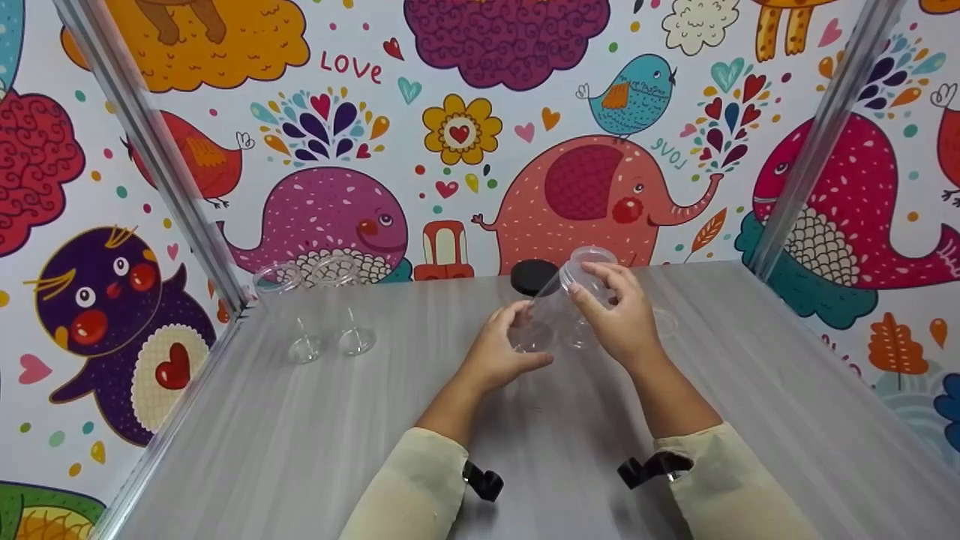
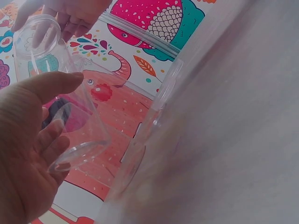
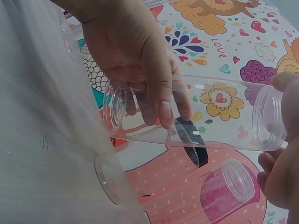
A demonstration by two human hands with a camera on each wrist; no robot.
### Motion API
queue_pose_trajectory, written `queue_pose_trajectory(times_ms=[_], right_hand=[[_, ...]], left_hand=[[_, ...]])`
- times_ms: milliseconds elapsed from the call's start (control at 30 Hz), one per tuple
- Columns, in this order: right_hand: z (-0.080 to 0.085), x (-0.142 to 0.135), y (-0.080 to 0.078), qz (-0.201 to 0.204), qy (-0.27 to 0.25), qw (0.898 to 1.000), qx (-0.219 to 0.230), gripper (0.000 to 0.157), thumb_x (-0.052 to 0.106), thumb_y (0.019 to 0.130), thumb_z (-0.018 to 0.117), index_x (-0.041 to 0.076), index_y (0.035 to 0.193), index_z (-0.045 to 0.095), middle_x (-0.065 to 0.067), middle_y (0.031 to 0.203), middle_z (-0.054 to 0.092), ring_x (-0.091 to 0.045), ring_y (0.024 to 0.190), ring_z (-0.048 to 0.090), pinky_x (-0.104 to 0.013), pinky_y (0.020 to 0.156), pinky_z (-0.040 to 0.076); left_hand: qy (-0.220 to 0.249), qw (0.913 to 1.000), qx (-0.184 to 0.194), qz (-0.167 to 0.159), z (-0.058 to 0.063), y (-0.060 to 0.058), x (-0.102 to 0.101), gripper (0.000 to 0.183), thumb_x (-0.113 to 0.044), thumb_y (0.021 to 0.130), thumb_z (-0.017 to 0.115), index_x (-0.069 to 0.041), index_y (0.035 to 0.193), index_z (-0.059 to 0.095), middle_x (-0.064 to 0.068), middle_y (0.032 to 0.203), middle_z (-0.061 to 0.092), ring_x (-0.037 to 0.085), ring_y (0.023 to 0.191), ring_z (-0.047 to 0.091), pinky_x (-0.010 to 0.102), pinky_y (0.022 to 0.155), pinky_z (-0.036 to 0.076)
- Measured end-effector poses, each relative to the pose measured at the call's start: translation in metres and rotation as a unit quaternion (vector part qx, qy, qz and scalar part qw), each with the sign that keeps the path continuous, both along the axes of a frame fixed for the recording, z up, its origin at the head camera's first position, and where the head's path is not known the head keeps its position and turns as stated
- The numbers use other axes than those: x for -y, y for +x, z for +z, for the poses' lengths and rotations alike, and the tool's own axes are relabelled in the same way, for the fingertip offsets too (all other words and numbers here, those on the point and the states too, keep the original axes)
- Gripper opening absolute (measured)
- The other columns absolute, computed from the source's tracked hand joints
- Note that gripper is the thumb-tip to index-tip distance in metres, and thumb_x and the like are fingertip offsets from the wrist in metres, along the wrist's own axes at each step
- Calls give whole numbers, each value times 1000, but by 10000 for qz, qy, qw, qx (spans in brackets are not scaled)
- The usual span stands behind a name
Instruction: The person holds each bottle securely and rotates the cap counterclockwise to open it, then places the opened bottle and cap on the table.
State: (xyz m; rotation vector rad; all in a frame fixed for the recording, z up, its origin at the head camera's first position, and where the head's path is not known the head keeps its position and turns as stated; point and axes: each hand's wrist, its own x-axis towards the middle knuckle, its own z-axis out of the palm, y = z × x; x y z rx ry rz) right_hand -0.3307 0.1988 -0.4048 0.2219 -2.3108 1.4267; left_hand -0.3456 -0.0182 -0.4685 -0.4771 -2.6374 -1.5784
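A clear plastic jar (image 1: 550,306) with a threaded neck is held tilted above the table, its mouth up toward the right. Around its lower body curl the thumb and fingers of my left hand (image 1: 495,351). My right hand (image 1: 619,319) pinches the neck, thumb on one side and fingers on the other; in the right wrist view that hand (image 3: 287,149) is cut off at the edge. Nothing shows inside the jar (image 3: 229,116). Just behind it, a black lid (image 1: 535,277) tops another clear jar, and an uncapped clear jar (image 1: 595,256) stands partly hidden by my right hand.
Two clear jars without lids, one (image 1: 279,304) beside the other (image 1: 343,300), stand at the back left of the grey table (image 1: 285,450). A clear round edge (image 1: 665,322) shows right of my right hand. Patterned walls and metal posts (image 1: 817,150) enclose the table.
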Motion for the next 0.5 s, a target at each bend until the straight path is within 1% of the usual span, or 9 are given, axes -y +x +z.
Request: queue_pose_trajectory(times_ms=[133, 267, 400, 500], right_hand=[[-1, 0, 1, 271, -67, 9996, -95, 44, 30, 103, 67, 20, 146, 66, -5, 155, 56, -32, 144, 50, -62, 119, 47], [-1, 0, 1, 563, -222, 9979, -218, 45, 18, 103, 58, 21, 147, 66, 0, 161, 54, -29, 154, 44, -61, 120, 47], [-2, 0, 2, 708, -289, 9966, -316, 48, 13, 101, 53, 22, 147, 66, 2, 163, 53, -27, 158, 40, -61, 122, 44], [-2, 0, 2, 649, -281, 9969, -338, 46, 16, 102, 57, 23, 147, 65, 2, 163, 51, -27, 156, 41, -62, 121, 45]], left_hand=[[41, 10000, -10, -24, 0, 0, 0, 92, -41, 77, 94, -34, 157, 48, 0, 155, 54, 25, 143, 55, 55, 114, 55], [111, 9999, -16, -37, 1, 0, -1, 91, -40, 77, 93, -34, 156, 49, 1, 155, 54, 24, 140, 55, 55, 112, 57], [139, 9999, -28, -36, 1, 0, -1, 91, -41, 77, 93, -34, 156, 49, 2, 154, 55, 25, 141, 55, 55, 111, 56], [150, 9999, -17, -35, 1, 0, -1, 91, -42, 77, 93, -34, 156, 49, 1, 154, 55, 26, 142, 55, 55, 112, 56]])
